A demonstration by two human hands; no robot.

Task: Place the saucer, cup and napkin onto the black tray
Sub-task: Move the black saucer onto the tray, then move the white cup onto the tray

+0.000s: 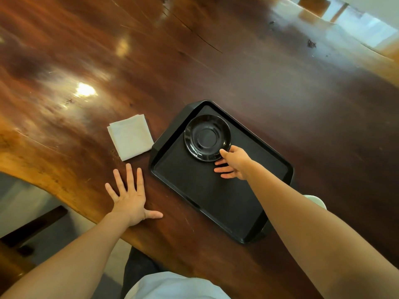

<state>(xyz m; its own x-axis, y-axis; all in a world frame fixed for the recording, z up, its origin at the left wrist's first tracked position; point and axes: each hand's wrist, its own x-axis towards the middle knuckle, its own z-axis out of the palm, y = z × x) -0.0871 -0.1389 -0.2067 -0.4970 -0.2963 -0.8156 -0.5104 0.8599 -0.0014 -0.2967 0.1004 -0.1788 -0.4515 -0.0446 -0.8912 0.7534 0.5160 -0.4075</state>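
Resting flat on the glossy wooden surface (194, 61), the left hand (129, 201) lies palm down with fingers and thumb spread wide, its grip fully open and holding nothing. Just beyond its fingertips, apart from them, a folded white napkin (130, 137) lies on the wood, close beside the black tray's left corner without clearly touching it. The black tray (205, 201) sits at an angle on the surface, its long side running away toward the lower right. In its far left corner sits the black saucer (207, 137), upright and empty, lying inside the tray's rim. The right hand (232, 162) reaches across the tray to the saucer's near edge: the thumb lies on the saucer's rim, while the other fingers are loosely extended below it over the tray floor, so the grip is mostly open; whether it pinches the saucer or only touches it cannot be told. Behind the right forearm, off the tray's right edge, a small pale rounded object (316, 200) peeks out, mostly hidden; it may be the cup, but this is unclear.
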